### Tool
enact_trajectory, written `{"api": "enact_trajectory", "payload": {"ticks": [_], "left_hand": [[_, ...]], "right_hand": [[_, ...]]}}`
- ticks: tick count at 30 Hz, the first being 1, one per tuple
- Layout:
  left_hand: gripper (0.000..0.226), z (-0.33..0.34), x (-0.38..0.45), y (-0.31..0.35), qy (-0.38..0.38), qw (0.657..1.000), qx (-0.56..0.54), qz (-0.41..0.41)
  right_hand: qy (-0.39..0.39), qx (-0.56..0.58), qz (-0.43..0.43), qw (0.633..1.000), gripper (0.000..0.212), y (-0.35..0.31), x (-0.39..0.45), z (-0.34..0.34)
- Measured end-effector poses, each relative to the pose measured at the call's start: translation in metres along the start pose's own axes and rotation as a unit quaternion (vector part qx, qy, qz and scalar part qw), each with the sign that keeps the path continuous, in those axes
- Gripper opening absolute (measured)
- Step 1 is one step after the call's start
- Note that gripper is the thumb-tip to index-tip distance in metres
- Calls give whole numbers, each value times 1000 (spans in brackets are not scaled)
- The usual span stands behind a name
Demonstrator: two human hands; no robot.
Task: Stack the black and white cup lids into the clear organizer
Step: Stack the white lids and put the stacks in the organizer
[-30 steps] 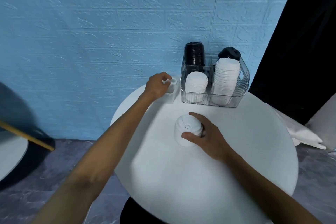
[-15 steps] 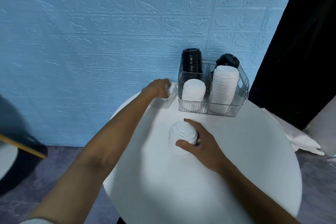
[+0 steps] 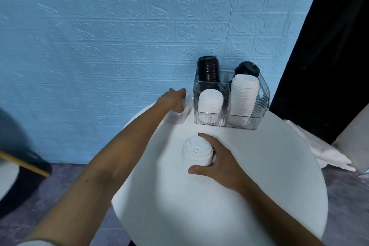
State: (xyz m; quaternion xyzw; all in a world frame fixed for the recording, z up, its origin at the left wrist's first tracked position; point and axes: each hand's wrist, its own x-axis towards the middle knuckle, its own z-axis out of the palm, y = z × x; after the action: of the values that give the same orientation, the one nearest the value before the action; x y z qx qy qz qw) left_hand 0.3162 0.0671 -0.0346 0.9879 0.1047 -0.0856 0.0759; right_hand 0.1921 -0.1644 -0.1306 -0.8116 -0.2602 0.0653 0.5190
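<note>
A clear organizer (image 3: 262, 104) stands at the back of the round white table (image 3: 259, 185), against the wall. Its rear compartments hold two black lid stacks (image 3: 207, 70) (image 3: 247, 68). In front of them stand a short white lid stack (image 3: 210, 104) and a taller one (image 3: 243, 94). Mid-table, my right hand (image 3: 221, 160) grips a loose stack of white lids (image 3: 196, 153) from its right side. My left hand (image 3: 173, 100) reaches over a small clear box (image 3: 176, 116) just left of the organizer. Its thumb and fingers curl over the box top, hiding the contents.
A blue brick-pattern wall (image 3: 119, 46) runs close behind the table. A black curtain (image 3: 329, 66) hangs at the right, with white cloth (image 3: 319, 150) on the floor below it. Part of another table (image 3: 8, 175) shows at far left.
The view has shifted left and down. My left hand has moved further over the small box, covering the white piece seen before. My right hand keeps its hold on the white lid stack.
</note>
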Motion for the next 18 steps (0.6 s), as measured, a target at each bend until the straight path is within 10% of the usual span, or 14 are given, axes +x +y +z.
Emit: {"api": "enact_trajectory", "payload": {"ticks": [18], "left_hand": [[79,-23,-51,-8,68,994,81,37]], "right_hand": [[-6,3,8,1000,106,-5,-2,-2]]}}
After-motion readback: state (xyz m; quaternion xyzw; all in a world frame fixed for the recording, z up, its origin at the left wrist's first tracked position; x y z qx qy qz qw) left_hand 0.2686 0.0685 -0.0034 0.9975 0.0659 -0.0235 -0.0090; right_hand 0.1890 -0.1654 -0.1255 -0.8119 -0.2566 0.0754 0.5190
